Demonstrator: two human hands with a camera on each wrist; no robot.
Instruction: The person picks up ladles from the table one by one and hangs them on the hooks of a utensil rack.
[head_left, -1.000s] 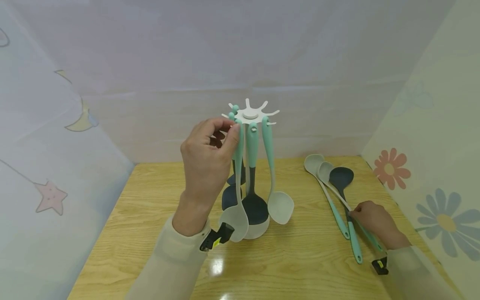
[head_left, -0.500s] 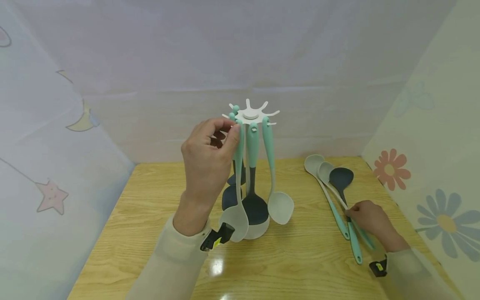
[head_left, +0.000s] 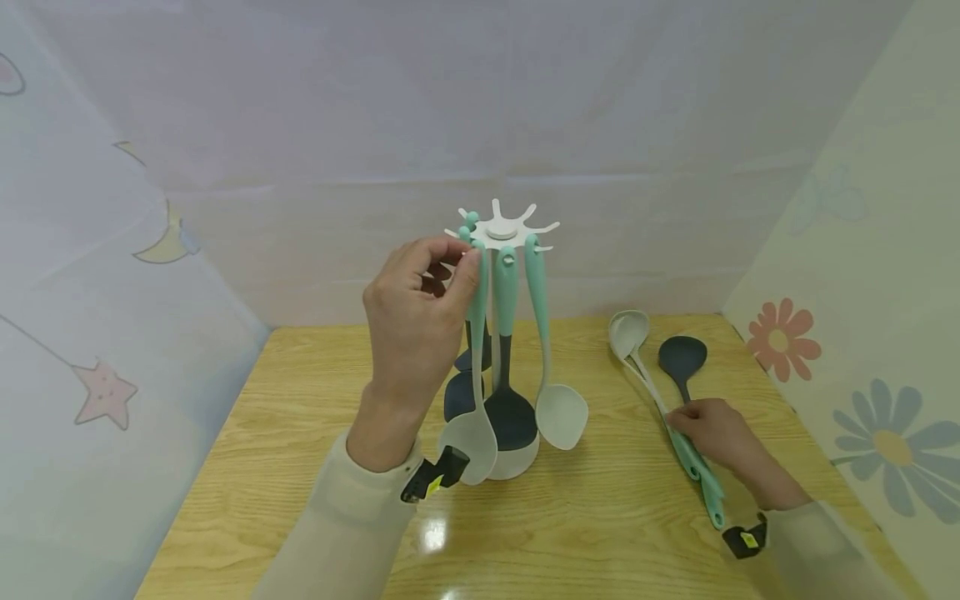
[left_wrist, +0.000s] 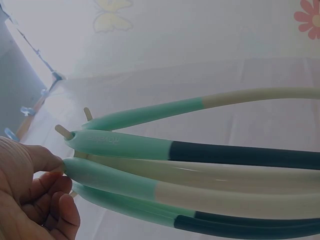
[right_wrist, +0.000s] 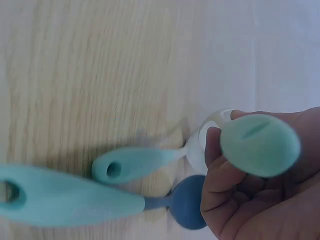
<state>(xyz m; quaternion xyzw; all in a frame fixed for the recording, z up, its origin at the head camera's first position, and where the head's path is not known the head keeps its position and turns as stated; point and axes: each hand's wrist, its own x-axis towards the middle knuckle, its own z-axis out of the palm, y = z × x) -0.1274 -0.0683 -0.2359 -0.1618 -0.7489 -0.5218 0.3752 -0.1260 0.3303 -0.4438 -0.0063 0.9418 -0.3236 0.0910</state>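
A white utensil rack (head_left: 501,229) with radiating hooks stands mid-table, hung with mint-handled utensils. My left hand (head_left: 420,308) pinches the handle top of a white spoon (head_left: 468,446) at a front hook; the left wrist view shows the thumb at the mint handle's end (left_wrist: 107,175). Beside it hang a dark ladle (head_left: 512,417) and a white angular scoop (head_left: 562,415). On the right, my right hand (head_left: 712,433) grips a second white spoon (head_left: 622,337), its mint handle (right_wrist: 260,145) jutting toward the right wrist camera. The held spoon's bowl overlaps another white spoon (head_left: 639,321).
A dark ladle (head_left: 682,358) lies on the wooden table (head_left: 315,417) beside the right hand, its mint handle (right_wrist: 75,197) partly under that hand in the head view. Dark utensils (head_left: 463,396) hang behind the left wrist. Printed cloth walls (head_left: 847,333) border the table.
My right hand has moved left with the white spoon, away from the dark ladle's head and over the other white spoon. The left hand has stayed at the rack.
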